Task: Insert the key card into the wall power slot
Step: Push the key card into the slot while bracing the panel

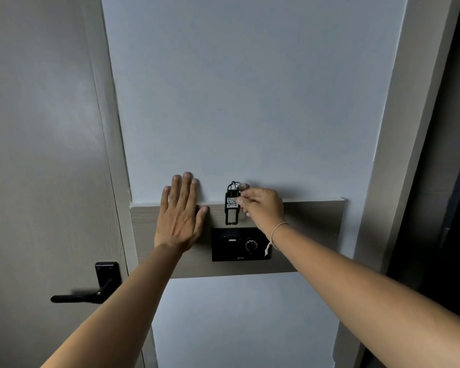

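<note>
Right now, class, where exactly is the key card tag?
In the head view, the key card tag hangs upright, pinched in the right hand, just above the black wall power slot, with the left hand flat on the wall beside it.

The black plastic key card tag (231, 205) has a matt frame and carries a white paper label; a thin, shiny metal ring (240, 185) sits at its top end. The black rectangular wall power slot plate (241, 244) looks like smooth plastic with a slight gloss. It is mounted on a grey-brown wood-grain wall panel (314, 227) — matt, with a fine streaked texture. The pale painted wall (250, 102) above is flat and matt. The grey door (43, 155) shows faint wood grain; its black lever handle (83, 297) appears satin — material unclear. A thin cord bracelet (275, 235) looks like woven thread.
</note>
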